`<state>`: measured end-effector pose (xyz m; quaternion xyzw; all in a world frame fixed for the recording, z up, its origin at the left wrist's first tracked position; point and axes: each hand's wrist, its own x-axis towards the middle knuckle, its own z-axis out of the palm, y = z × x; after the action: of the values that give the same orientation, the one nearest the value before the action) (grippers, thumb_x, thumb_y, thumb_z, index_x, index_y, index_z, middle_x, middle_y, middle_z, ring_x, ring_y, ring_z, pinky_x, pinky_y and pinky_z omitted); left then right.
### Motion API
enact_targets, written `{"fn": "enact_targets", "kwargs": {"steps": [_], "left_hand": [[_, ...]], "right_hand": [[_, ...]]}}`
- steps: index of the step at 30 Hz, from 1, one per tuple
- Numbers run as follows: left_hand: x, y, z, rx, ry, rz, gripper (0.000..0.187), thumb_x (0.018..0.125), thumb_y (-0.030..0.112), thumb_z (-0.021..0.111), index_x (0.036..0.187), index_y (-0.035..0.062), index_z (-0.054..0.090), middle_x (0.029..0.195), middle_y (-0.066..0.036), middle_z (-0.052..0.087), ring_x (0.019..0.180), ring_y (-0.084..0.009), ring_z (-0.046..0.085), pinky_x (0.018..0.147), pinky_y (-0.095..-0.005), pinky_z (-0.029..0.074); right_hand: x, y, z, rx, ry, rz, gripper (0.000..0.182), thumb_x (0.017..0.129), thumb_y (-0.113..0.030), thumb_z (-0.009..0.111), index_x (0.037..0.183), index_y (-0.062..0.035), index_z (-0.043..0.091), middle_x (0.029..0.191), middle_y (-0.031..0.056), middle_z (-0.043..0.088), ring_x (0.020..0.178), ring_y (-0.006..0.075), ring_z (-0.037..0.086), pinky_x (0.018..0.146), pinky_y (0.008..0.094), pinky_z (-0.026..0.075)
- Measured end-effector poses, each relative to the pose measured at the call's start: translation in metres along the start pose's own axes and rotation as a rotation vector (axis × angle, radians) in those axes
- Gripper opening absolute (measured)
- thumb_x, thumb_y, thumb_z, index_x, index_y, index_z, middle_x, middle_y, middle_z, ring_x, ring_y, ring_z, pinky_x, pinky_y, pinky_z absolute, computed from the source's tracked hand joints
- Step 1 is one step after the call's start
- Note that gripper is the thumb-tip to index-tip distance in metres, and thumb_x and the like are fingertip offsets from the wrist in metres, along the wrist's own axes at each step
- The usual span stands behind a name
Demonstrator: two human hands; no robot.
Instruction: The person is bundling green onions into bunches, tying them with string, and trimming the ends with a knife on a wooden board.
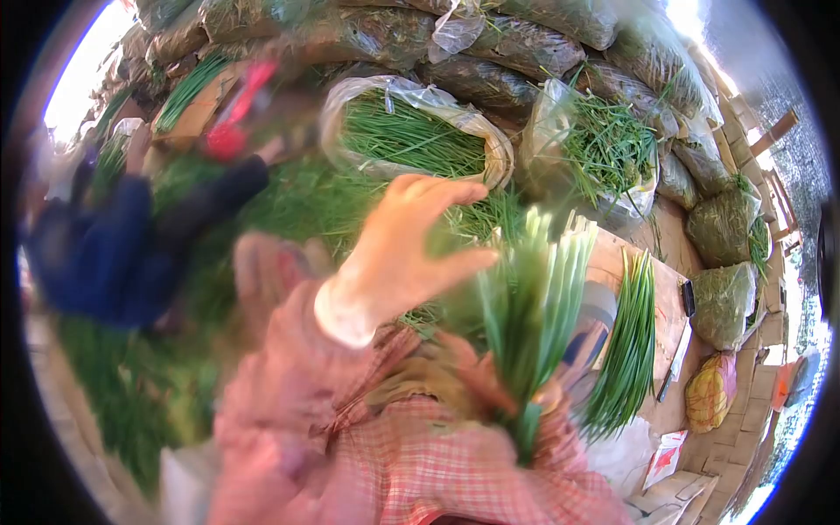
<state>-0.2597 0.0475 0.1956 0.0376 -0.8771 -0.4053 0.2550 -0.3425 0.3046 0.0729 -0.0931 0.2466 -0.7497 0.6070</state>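
Observation:
My left hand [402, 254] is raised in the middle of the view, thumb and fingers spread apart with nothing between them. Just right of it stands a bunch of green chives [534, 297], white stem ends up, a little blurred. Low on that bunch, my right hand [549, 395] is closed round the leaves, its fingers partly hidden. Another bunch of chives [626, 341] lies on a wooden board [669, 302] to the right. A knife [674, 363] rests along the board's right side.
Open plastic bags of chives [507, 162] and cut greens [652, 188] stand ahead. Behind them, filled bags [367, 39] are stacked. Loose greens cover the ground at left, where a blurred person in dark blue [131, 245] is close by. A yellow-red bundle [710, 394] sits at right.

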Motion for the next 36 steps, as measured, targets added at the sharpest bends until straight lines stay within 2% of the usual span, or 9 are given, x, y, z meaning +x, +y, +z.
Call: {"fn": "enact_targets", "kwargs": {"steps": [5, 6, 12, 15, 18, 21, 23, 27, 36], "left_hand": [[0.021, -0.008, 0.000, -0.135, -0.321, -0.294, 0.029, 0.069, 0.019, 0.070, 0.093, 0.0035, 0.065, 0.079, -0.010, 0.065, 0.073, -0.0183, 0.061, 0.068, -0.0287, 0.047], [0.017, -0.015, 0.005, -0.177, -0.226, -0.230, 0.019, 0.070, 0.014, 0.067, 0.086, 0.0039, 0.065, 0.067, -0.010, 0.062, 0.061, -0.0175, 0.060, 0.060, -0.0284, 0.047], [0.013, -0.047, -0.003, 0.141, 0.114, -0.069, 0.010, 0.074, 0.016, 0.064, 0.080, 0.0076, 0.061, 0.066, -0.014, 0.057, 0.061, -0.0254, 0.057, 0.059, -0.0352, 0.045], [0.011, -0.062, -0.027, 0.476, 0.305, -0.165, 0.016, 0.079, 0.019, 0.062, 0.077, 0.0036, 0.060, 0.068, -0.013, 0.058, 0.068, -0.0275, 0.057, 0.062, -0.0363, 0.044], [0.006, -0.055, -0.045, 0.634, 0.058, -0.141, 0.021, 0.077, 0.021, 0.065, 0.081, 0.0010, 0.062, 0.079, -0.014, 0.058, 0.077, -0.0240, 0.057, 0.072, -0.0330, 0.044], [0.003, -0.025, -0.028, -0.108, -0.146, -0.206, 0.028, 0.072, 0.027, 0.070, 0.082, 0.0026, 0.061, 0.086, -0.011, 0.058, 0.083, -0.0254, 0.054, 0.075, -0.0338, 0.043], [-0.001, -0.024, -0.018, 0.040, -0.287, -0.001, 0.031, 0.068, 0.028, 0.073, 0.086, 0.0046, 0.061, 0.088, -0.009, 0.058, 0.084, -0.0246, 0.054, 0.077, -0.0344, 0.043], [-0.006, -0.025, -0.006, 0.060, -0.414, -0.102, 0.020, 0.068, 0.023, 0.071, 0.076, 0.0065, 0.063, 0.080, -0.008, 0.058, 0.084, -0.0241, 0.054, 0.075, -0.0337, 0.044], [0.001, -0.043, -0.019, -0.195, -0.053, -0.444, 0.026, 0.078, 0.025, 0.064, 0.072, 0.0001, 0.062, 0.070, -0.011, 0.056, 0.068, -0.0161, 0.055, 0.062, -0.0300, 0.043]], "right_hand": [[-0.001, 0.002, 0.005, -0.020, 0.024, 0.026, 0.064, 0.067, -0.032, 0.067, 0.118, 0.0009, 0.044, 0.094, 0.0143, 0.056, 0.072, 0.0216, 0.056, 0.061, 0.0285, 0.046], [-0.002, 0.004, 0.005, -0.019, 0.028, 0.029, 0.065, 0.067, -0.032, 0.067, 0.118, 0.0010, 0.044, 0.095, 0.0143, 0.056, 0.072, 0.0216, 0.056, 0.061, 0.0286, 0.046], [0.000, 0.007, 0.000, -0.013, 0.032, 0.057, 0.067, 0.067, -0.032, 0.068, 0.119, 0.0010, 0.043, 0.097, 0.0144, 0.056, 0.074, 0.0216, 0.055, 0.063, 0.0290, 0.045], [0.002, 0.007, -0.002, -0.018, 0.032, 0.046, 0.068, 0.067, -0.032, 0.069, 0.120, 0.0010, 0.043, 0.097, 0.0144, 0.056, 0.076, 0.0216, 0.055, 0.064, 0.0292, 0.045], [0.002, 0.005, -0.001, -0.015, 0.027, 0.044, 0.069, 0.066, -0.032, 0.069, 0.120, 0.0010, 0.042, 0.098, 0.0144, 0.055, 0.077, 0.0216, 0.055, 0.065, 0.0294, 0.045], [0.003, 0.007, -0.001, -0.022, 0.028, 0.047, 0.070, 0.066, -0.032, 0.070, 0.121, 0.0010, 0.042, 0.099, 0.0144, 0.055, 0.078, 0.0216, 0.054, 0.066, 0.0296, 0.045], [0.003, 0.008, 0.000, -0.021, 0.031, 0.059, 0.070, 0.066, -0.032, 0.070, 0.121, 0.0010, 0.041, 0.100, 0.0144, 0.055, 0.079, 0.0216, 0.054, 0.067, 0.0297, 0.044], [0.004, 0.007, -0.002, -0.026, 0.029, 0.068, 0.072, 0.066, -0.032, 0.070, 0.122, 0.0010, 0.041, 0.101, 0.0144, 0.055, 0.080, 0.0216, 0.054, 0.068, 0.0299, 0.044], [0.002, 0.006, -0.002, -0.051, 0.031, 0.129, 0.075, 0.065, -0.032, 0.072, 0.124, 0.0010, 0.039, 0.104, 0.0144, 0.054, 0.084, 0.0216, 0.053, 0.072, 0.0305, 0.043]]}}
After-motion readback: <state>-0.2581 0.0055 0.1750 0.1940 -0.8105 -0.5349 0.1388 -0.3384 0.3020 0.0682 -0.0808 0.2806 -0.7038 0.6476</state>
